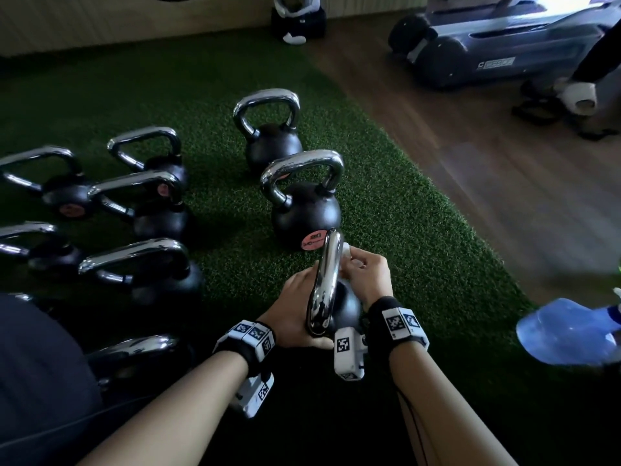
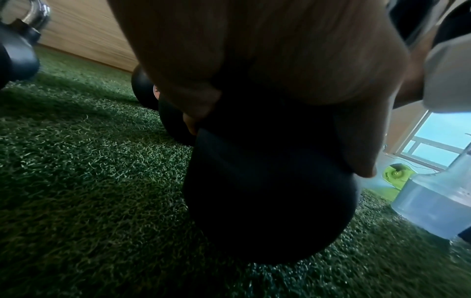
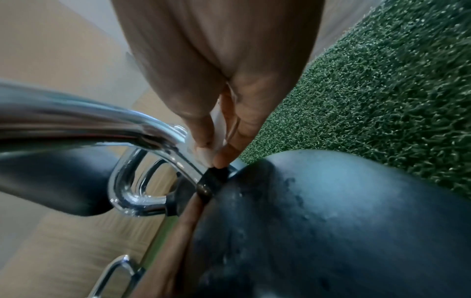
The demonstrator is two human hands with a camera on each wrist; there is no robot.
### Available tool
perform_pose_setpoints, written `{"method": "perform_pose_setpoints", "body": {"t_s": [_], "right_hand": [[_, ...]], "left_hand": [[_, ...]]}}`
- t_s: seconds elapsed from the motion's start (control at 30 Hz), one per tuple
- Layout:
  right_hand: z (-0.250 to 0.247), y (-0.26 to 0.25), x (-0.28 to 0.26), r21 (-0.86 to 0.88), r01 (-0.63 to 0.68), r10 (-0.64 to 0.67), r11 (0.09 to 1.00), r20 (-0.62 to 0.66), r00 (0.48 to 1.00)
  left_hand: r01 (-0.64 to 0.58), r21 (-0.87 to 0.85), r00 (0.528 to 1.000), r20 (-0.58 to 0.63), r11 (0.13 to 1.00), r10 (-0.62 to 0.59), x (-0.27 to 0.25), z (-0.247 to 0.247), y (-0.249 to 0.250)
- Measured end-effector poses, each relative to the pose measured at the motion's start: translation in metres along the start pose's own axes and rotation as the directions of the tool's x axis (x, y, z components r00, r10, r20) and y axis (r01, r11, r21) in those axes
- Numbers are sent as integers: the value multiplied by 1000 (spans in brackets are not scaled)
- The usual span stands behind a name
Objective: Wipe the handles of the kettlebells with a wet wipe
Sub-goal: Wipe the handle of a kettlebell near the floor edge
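The nearest kettlebell (image 1: 347, 312) stands on green turf, black with a chrome handle (image 1: 325, 280) seen edge-on. My left hand (image 1: 297, 309) grips it from the left; in the left wrist view its fingers and thumb curl round the dark body (image 2: 267, 201) just under the handle. My right hand (image 1: 366, 272) pinches a white wet wipe (image 1: 347, 253) against the right side of the handle. Seen from the right wrist, the wipe (image 3: 206, 155) sits low on the chrome handle (image 3: 158, 131), where it meets the black body (image 3: 331, 221).
Several more chrome-handled kettlebells stand on the turf (image 1: 403, 230) ahead and to the left, the closest one (image 1: 304, 210) just beyond my hands. A clear bluish bottle (image 1: 568, 334) lies at the right. Wooden floor (image 1: 470, 183), a treadmill (image 1: 504, 38) and another person's foot (image 1: 576, 95) are farther right.
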State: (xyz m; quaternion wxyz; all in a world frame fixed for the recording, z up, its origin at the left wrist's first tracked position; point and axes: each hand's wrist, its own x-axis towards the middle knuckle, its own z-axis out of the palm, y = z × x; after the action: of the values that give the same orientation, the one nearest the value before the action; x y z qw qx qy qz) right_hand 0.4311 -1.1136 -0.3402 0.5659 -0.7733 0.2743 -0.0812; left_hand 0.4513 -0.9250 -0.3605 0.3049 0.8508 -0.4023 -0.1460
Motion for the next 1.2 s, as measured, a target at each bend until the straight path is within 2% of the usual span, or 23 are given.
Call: {"method": "perform_pose_setpoints", "body": {"t_s": [0.03, 0.1, 0.2, 0.27, 0.37, 0.43, 0.57, 0.73, 0.87, 0.97, 1.13, 1.2], "right_hand": [[0, -1, 4, 21, -23, 23, 999, 25, 999], [-2, -4, 11, 39, 32, -32, 999, 8, 999], [-3, -10, 7, 14, 205, -203, 979, -93, 975], [-7, -14, -5, -32, 340, -341, 940, -114, 933], [-19, -19, -17, -45, 490, -492, 870, -57, 869], [-24, -21, -11, -75, 514, -516, 855, -13, 857], [-29, -33, -5, -109, 482, -483, 869, 18, 875], [-39, -30, -51, -54, 473, -464, 879, 128, 877], [-40, -27, -56, 143, 293, -311, 945, 120, 943], [-35, -25, -64, 288, 193, -233, 938, 111, 966], [-27, -8, -90, 193, 118, -157, 974, 205, 966], [-26, -5, -90, 199, 106, -146, 974, 200, 969]], "left_hand": [[12, -8, 1000, 14, 1000, -12, 2, -1, 1], [6, -3, 1000, 24, 1000, -6, 4, -4, 1], [14, -87, 1000, -14, 996, -15, 2, -5, -1], [18, -124, 999, -36, 992, -22, 1, -5, -4], [-2, -66, 999, -39, 998, -1, 1, -3, -10], [38, -104, 999, -19, 994, -40, 2, -2, -13], [82, -60, 996, 31, 995, -80, 7, -3, -17], [97, -53, 992, 86, 994, -93, 11, -15, -4], [117, -52, 990, 90, 992, -112, 15, -18, -2], [128, -43, 985, 121, 991, -122, 17, -19, -2], [176, -78, 980, 110, 981, -167, 20, -16, -9], [179, -59, 977, 132, 982, -170, 21, -15, -7]]}}
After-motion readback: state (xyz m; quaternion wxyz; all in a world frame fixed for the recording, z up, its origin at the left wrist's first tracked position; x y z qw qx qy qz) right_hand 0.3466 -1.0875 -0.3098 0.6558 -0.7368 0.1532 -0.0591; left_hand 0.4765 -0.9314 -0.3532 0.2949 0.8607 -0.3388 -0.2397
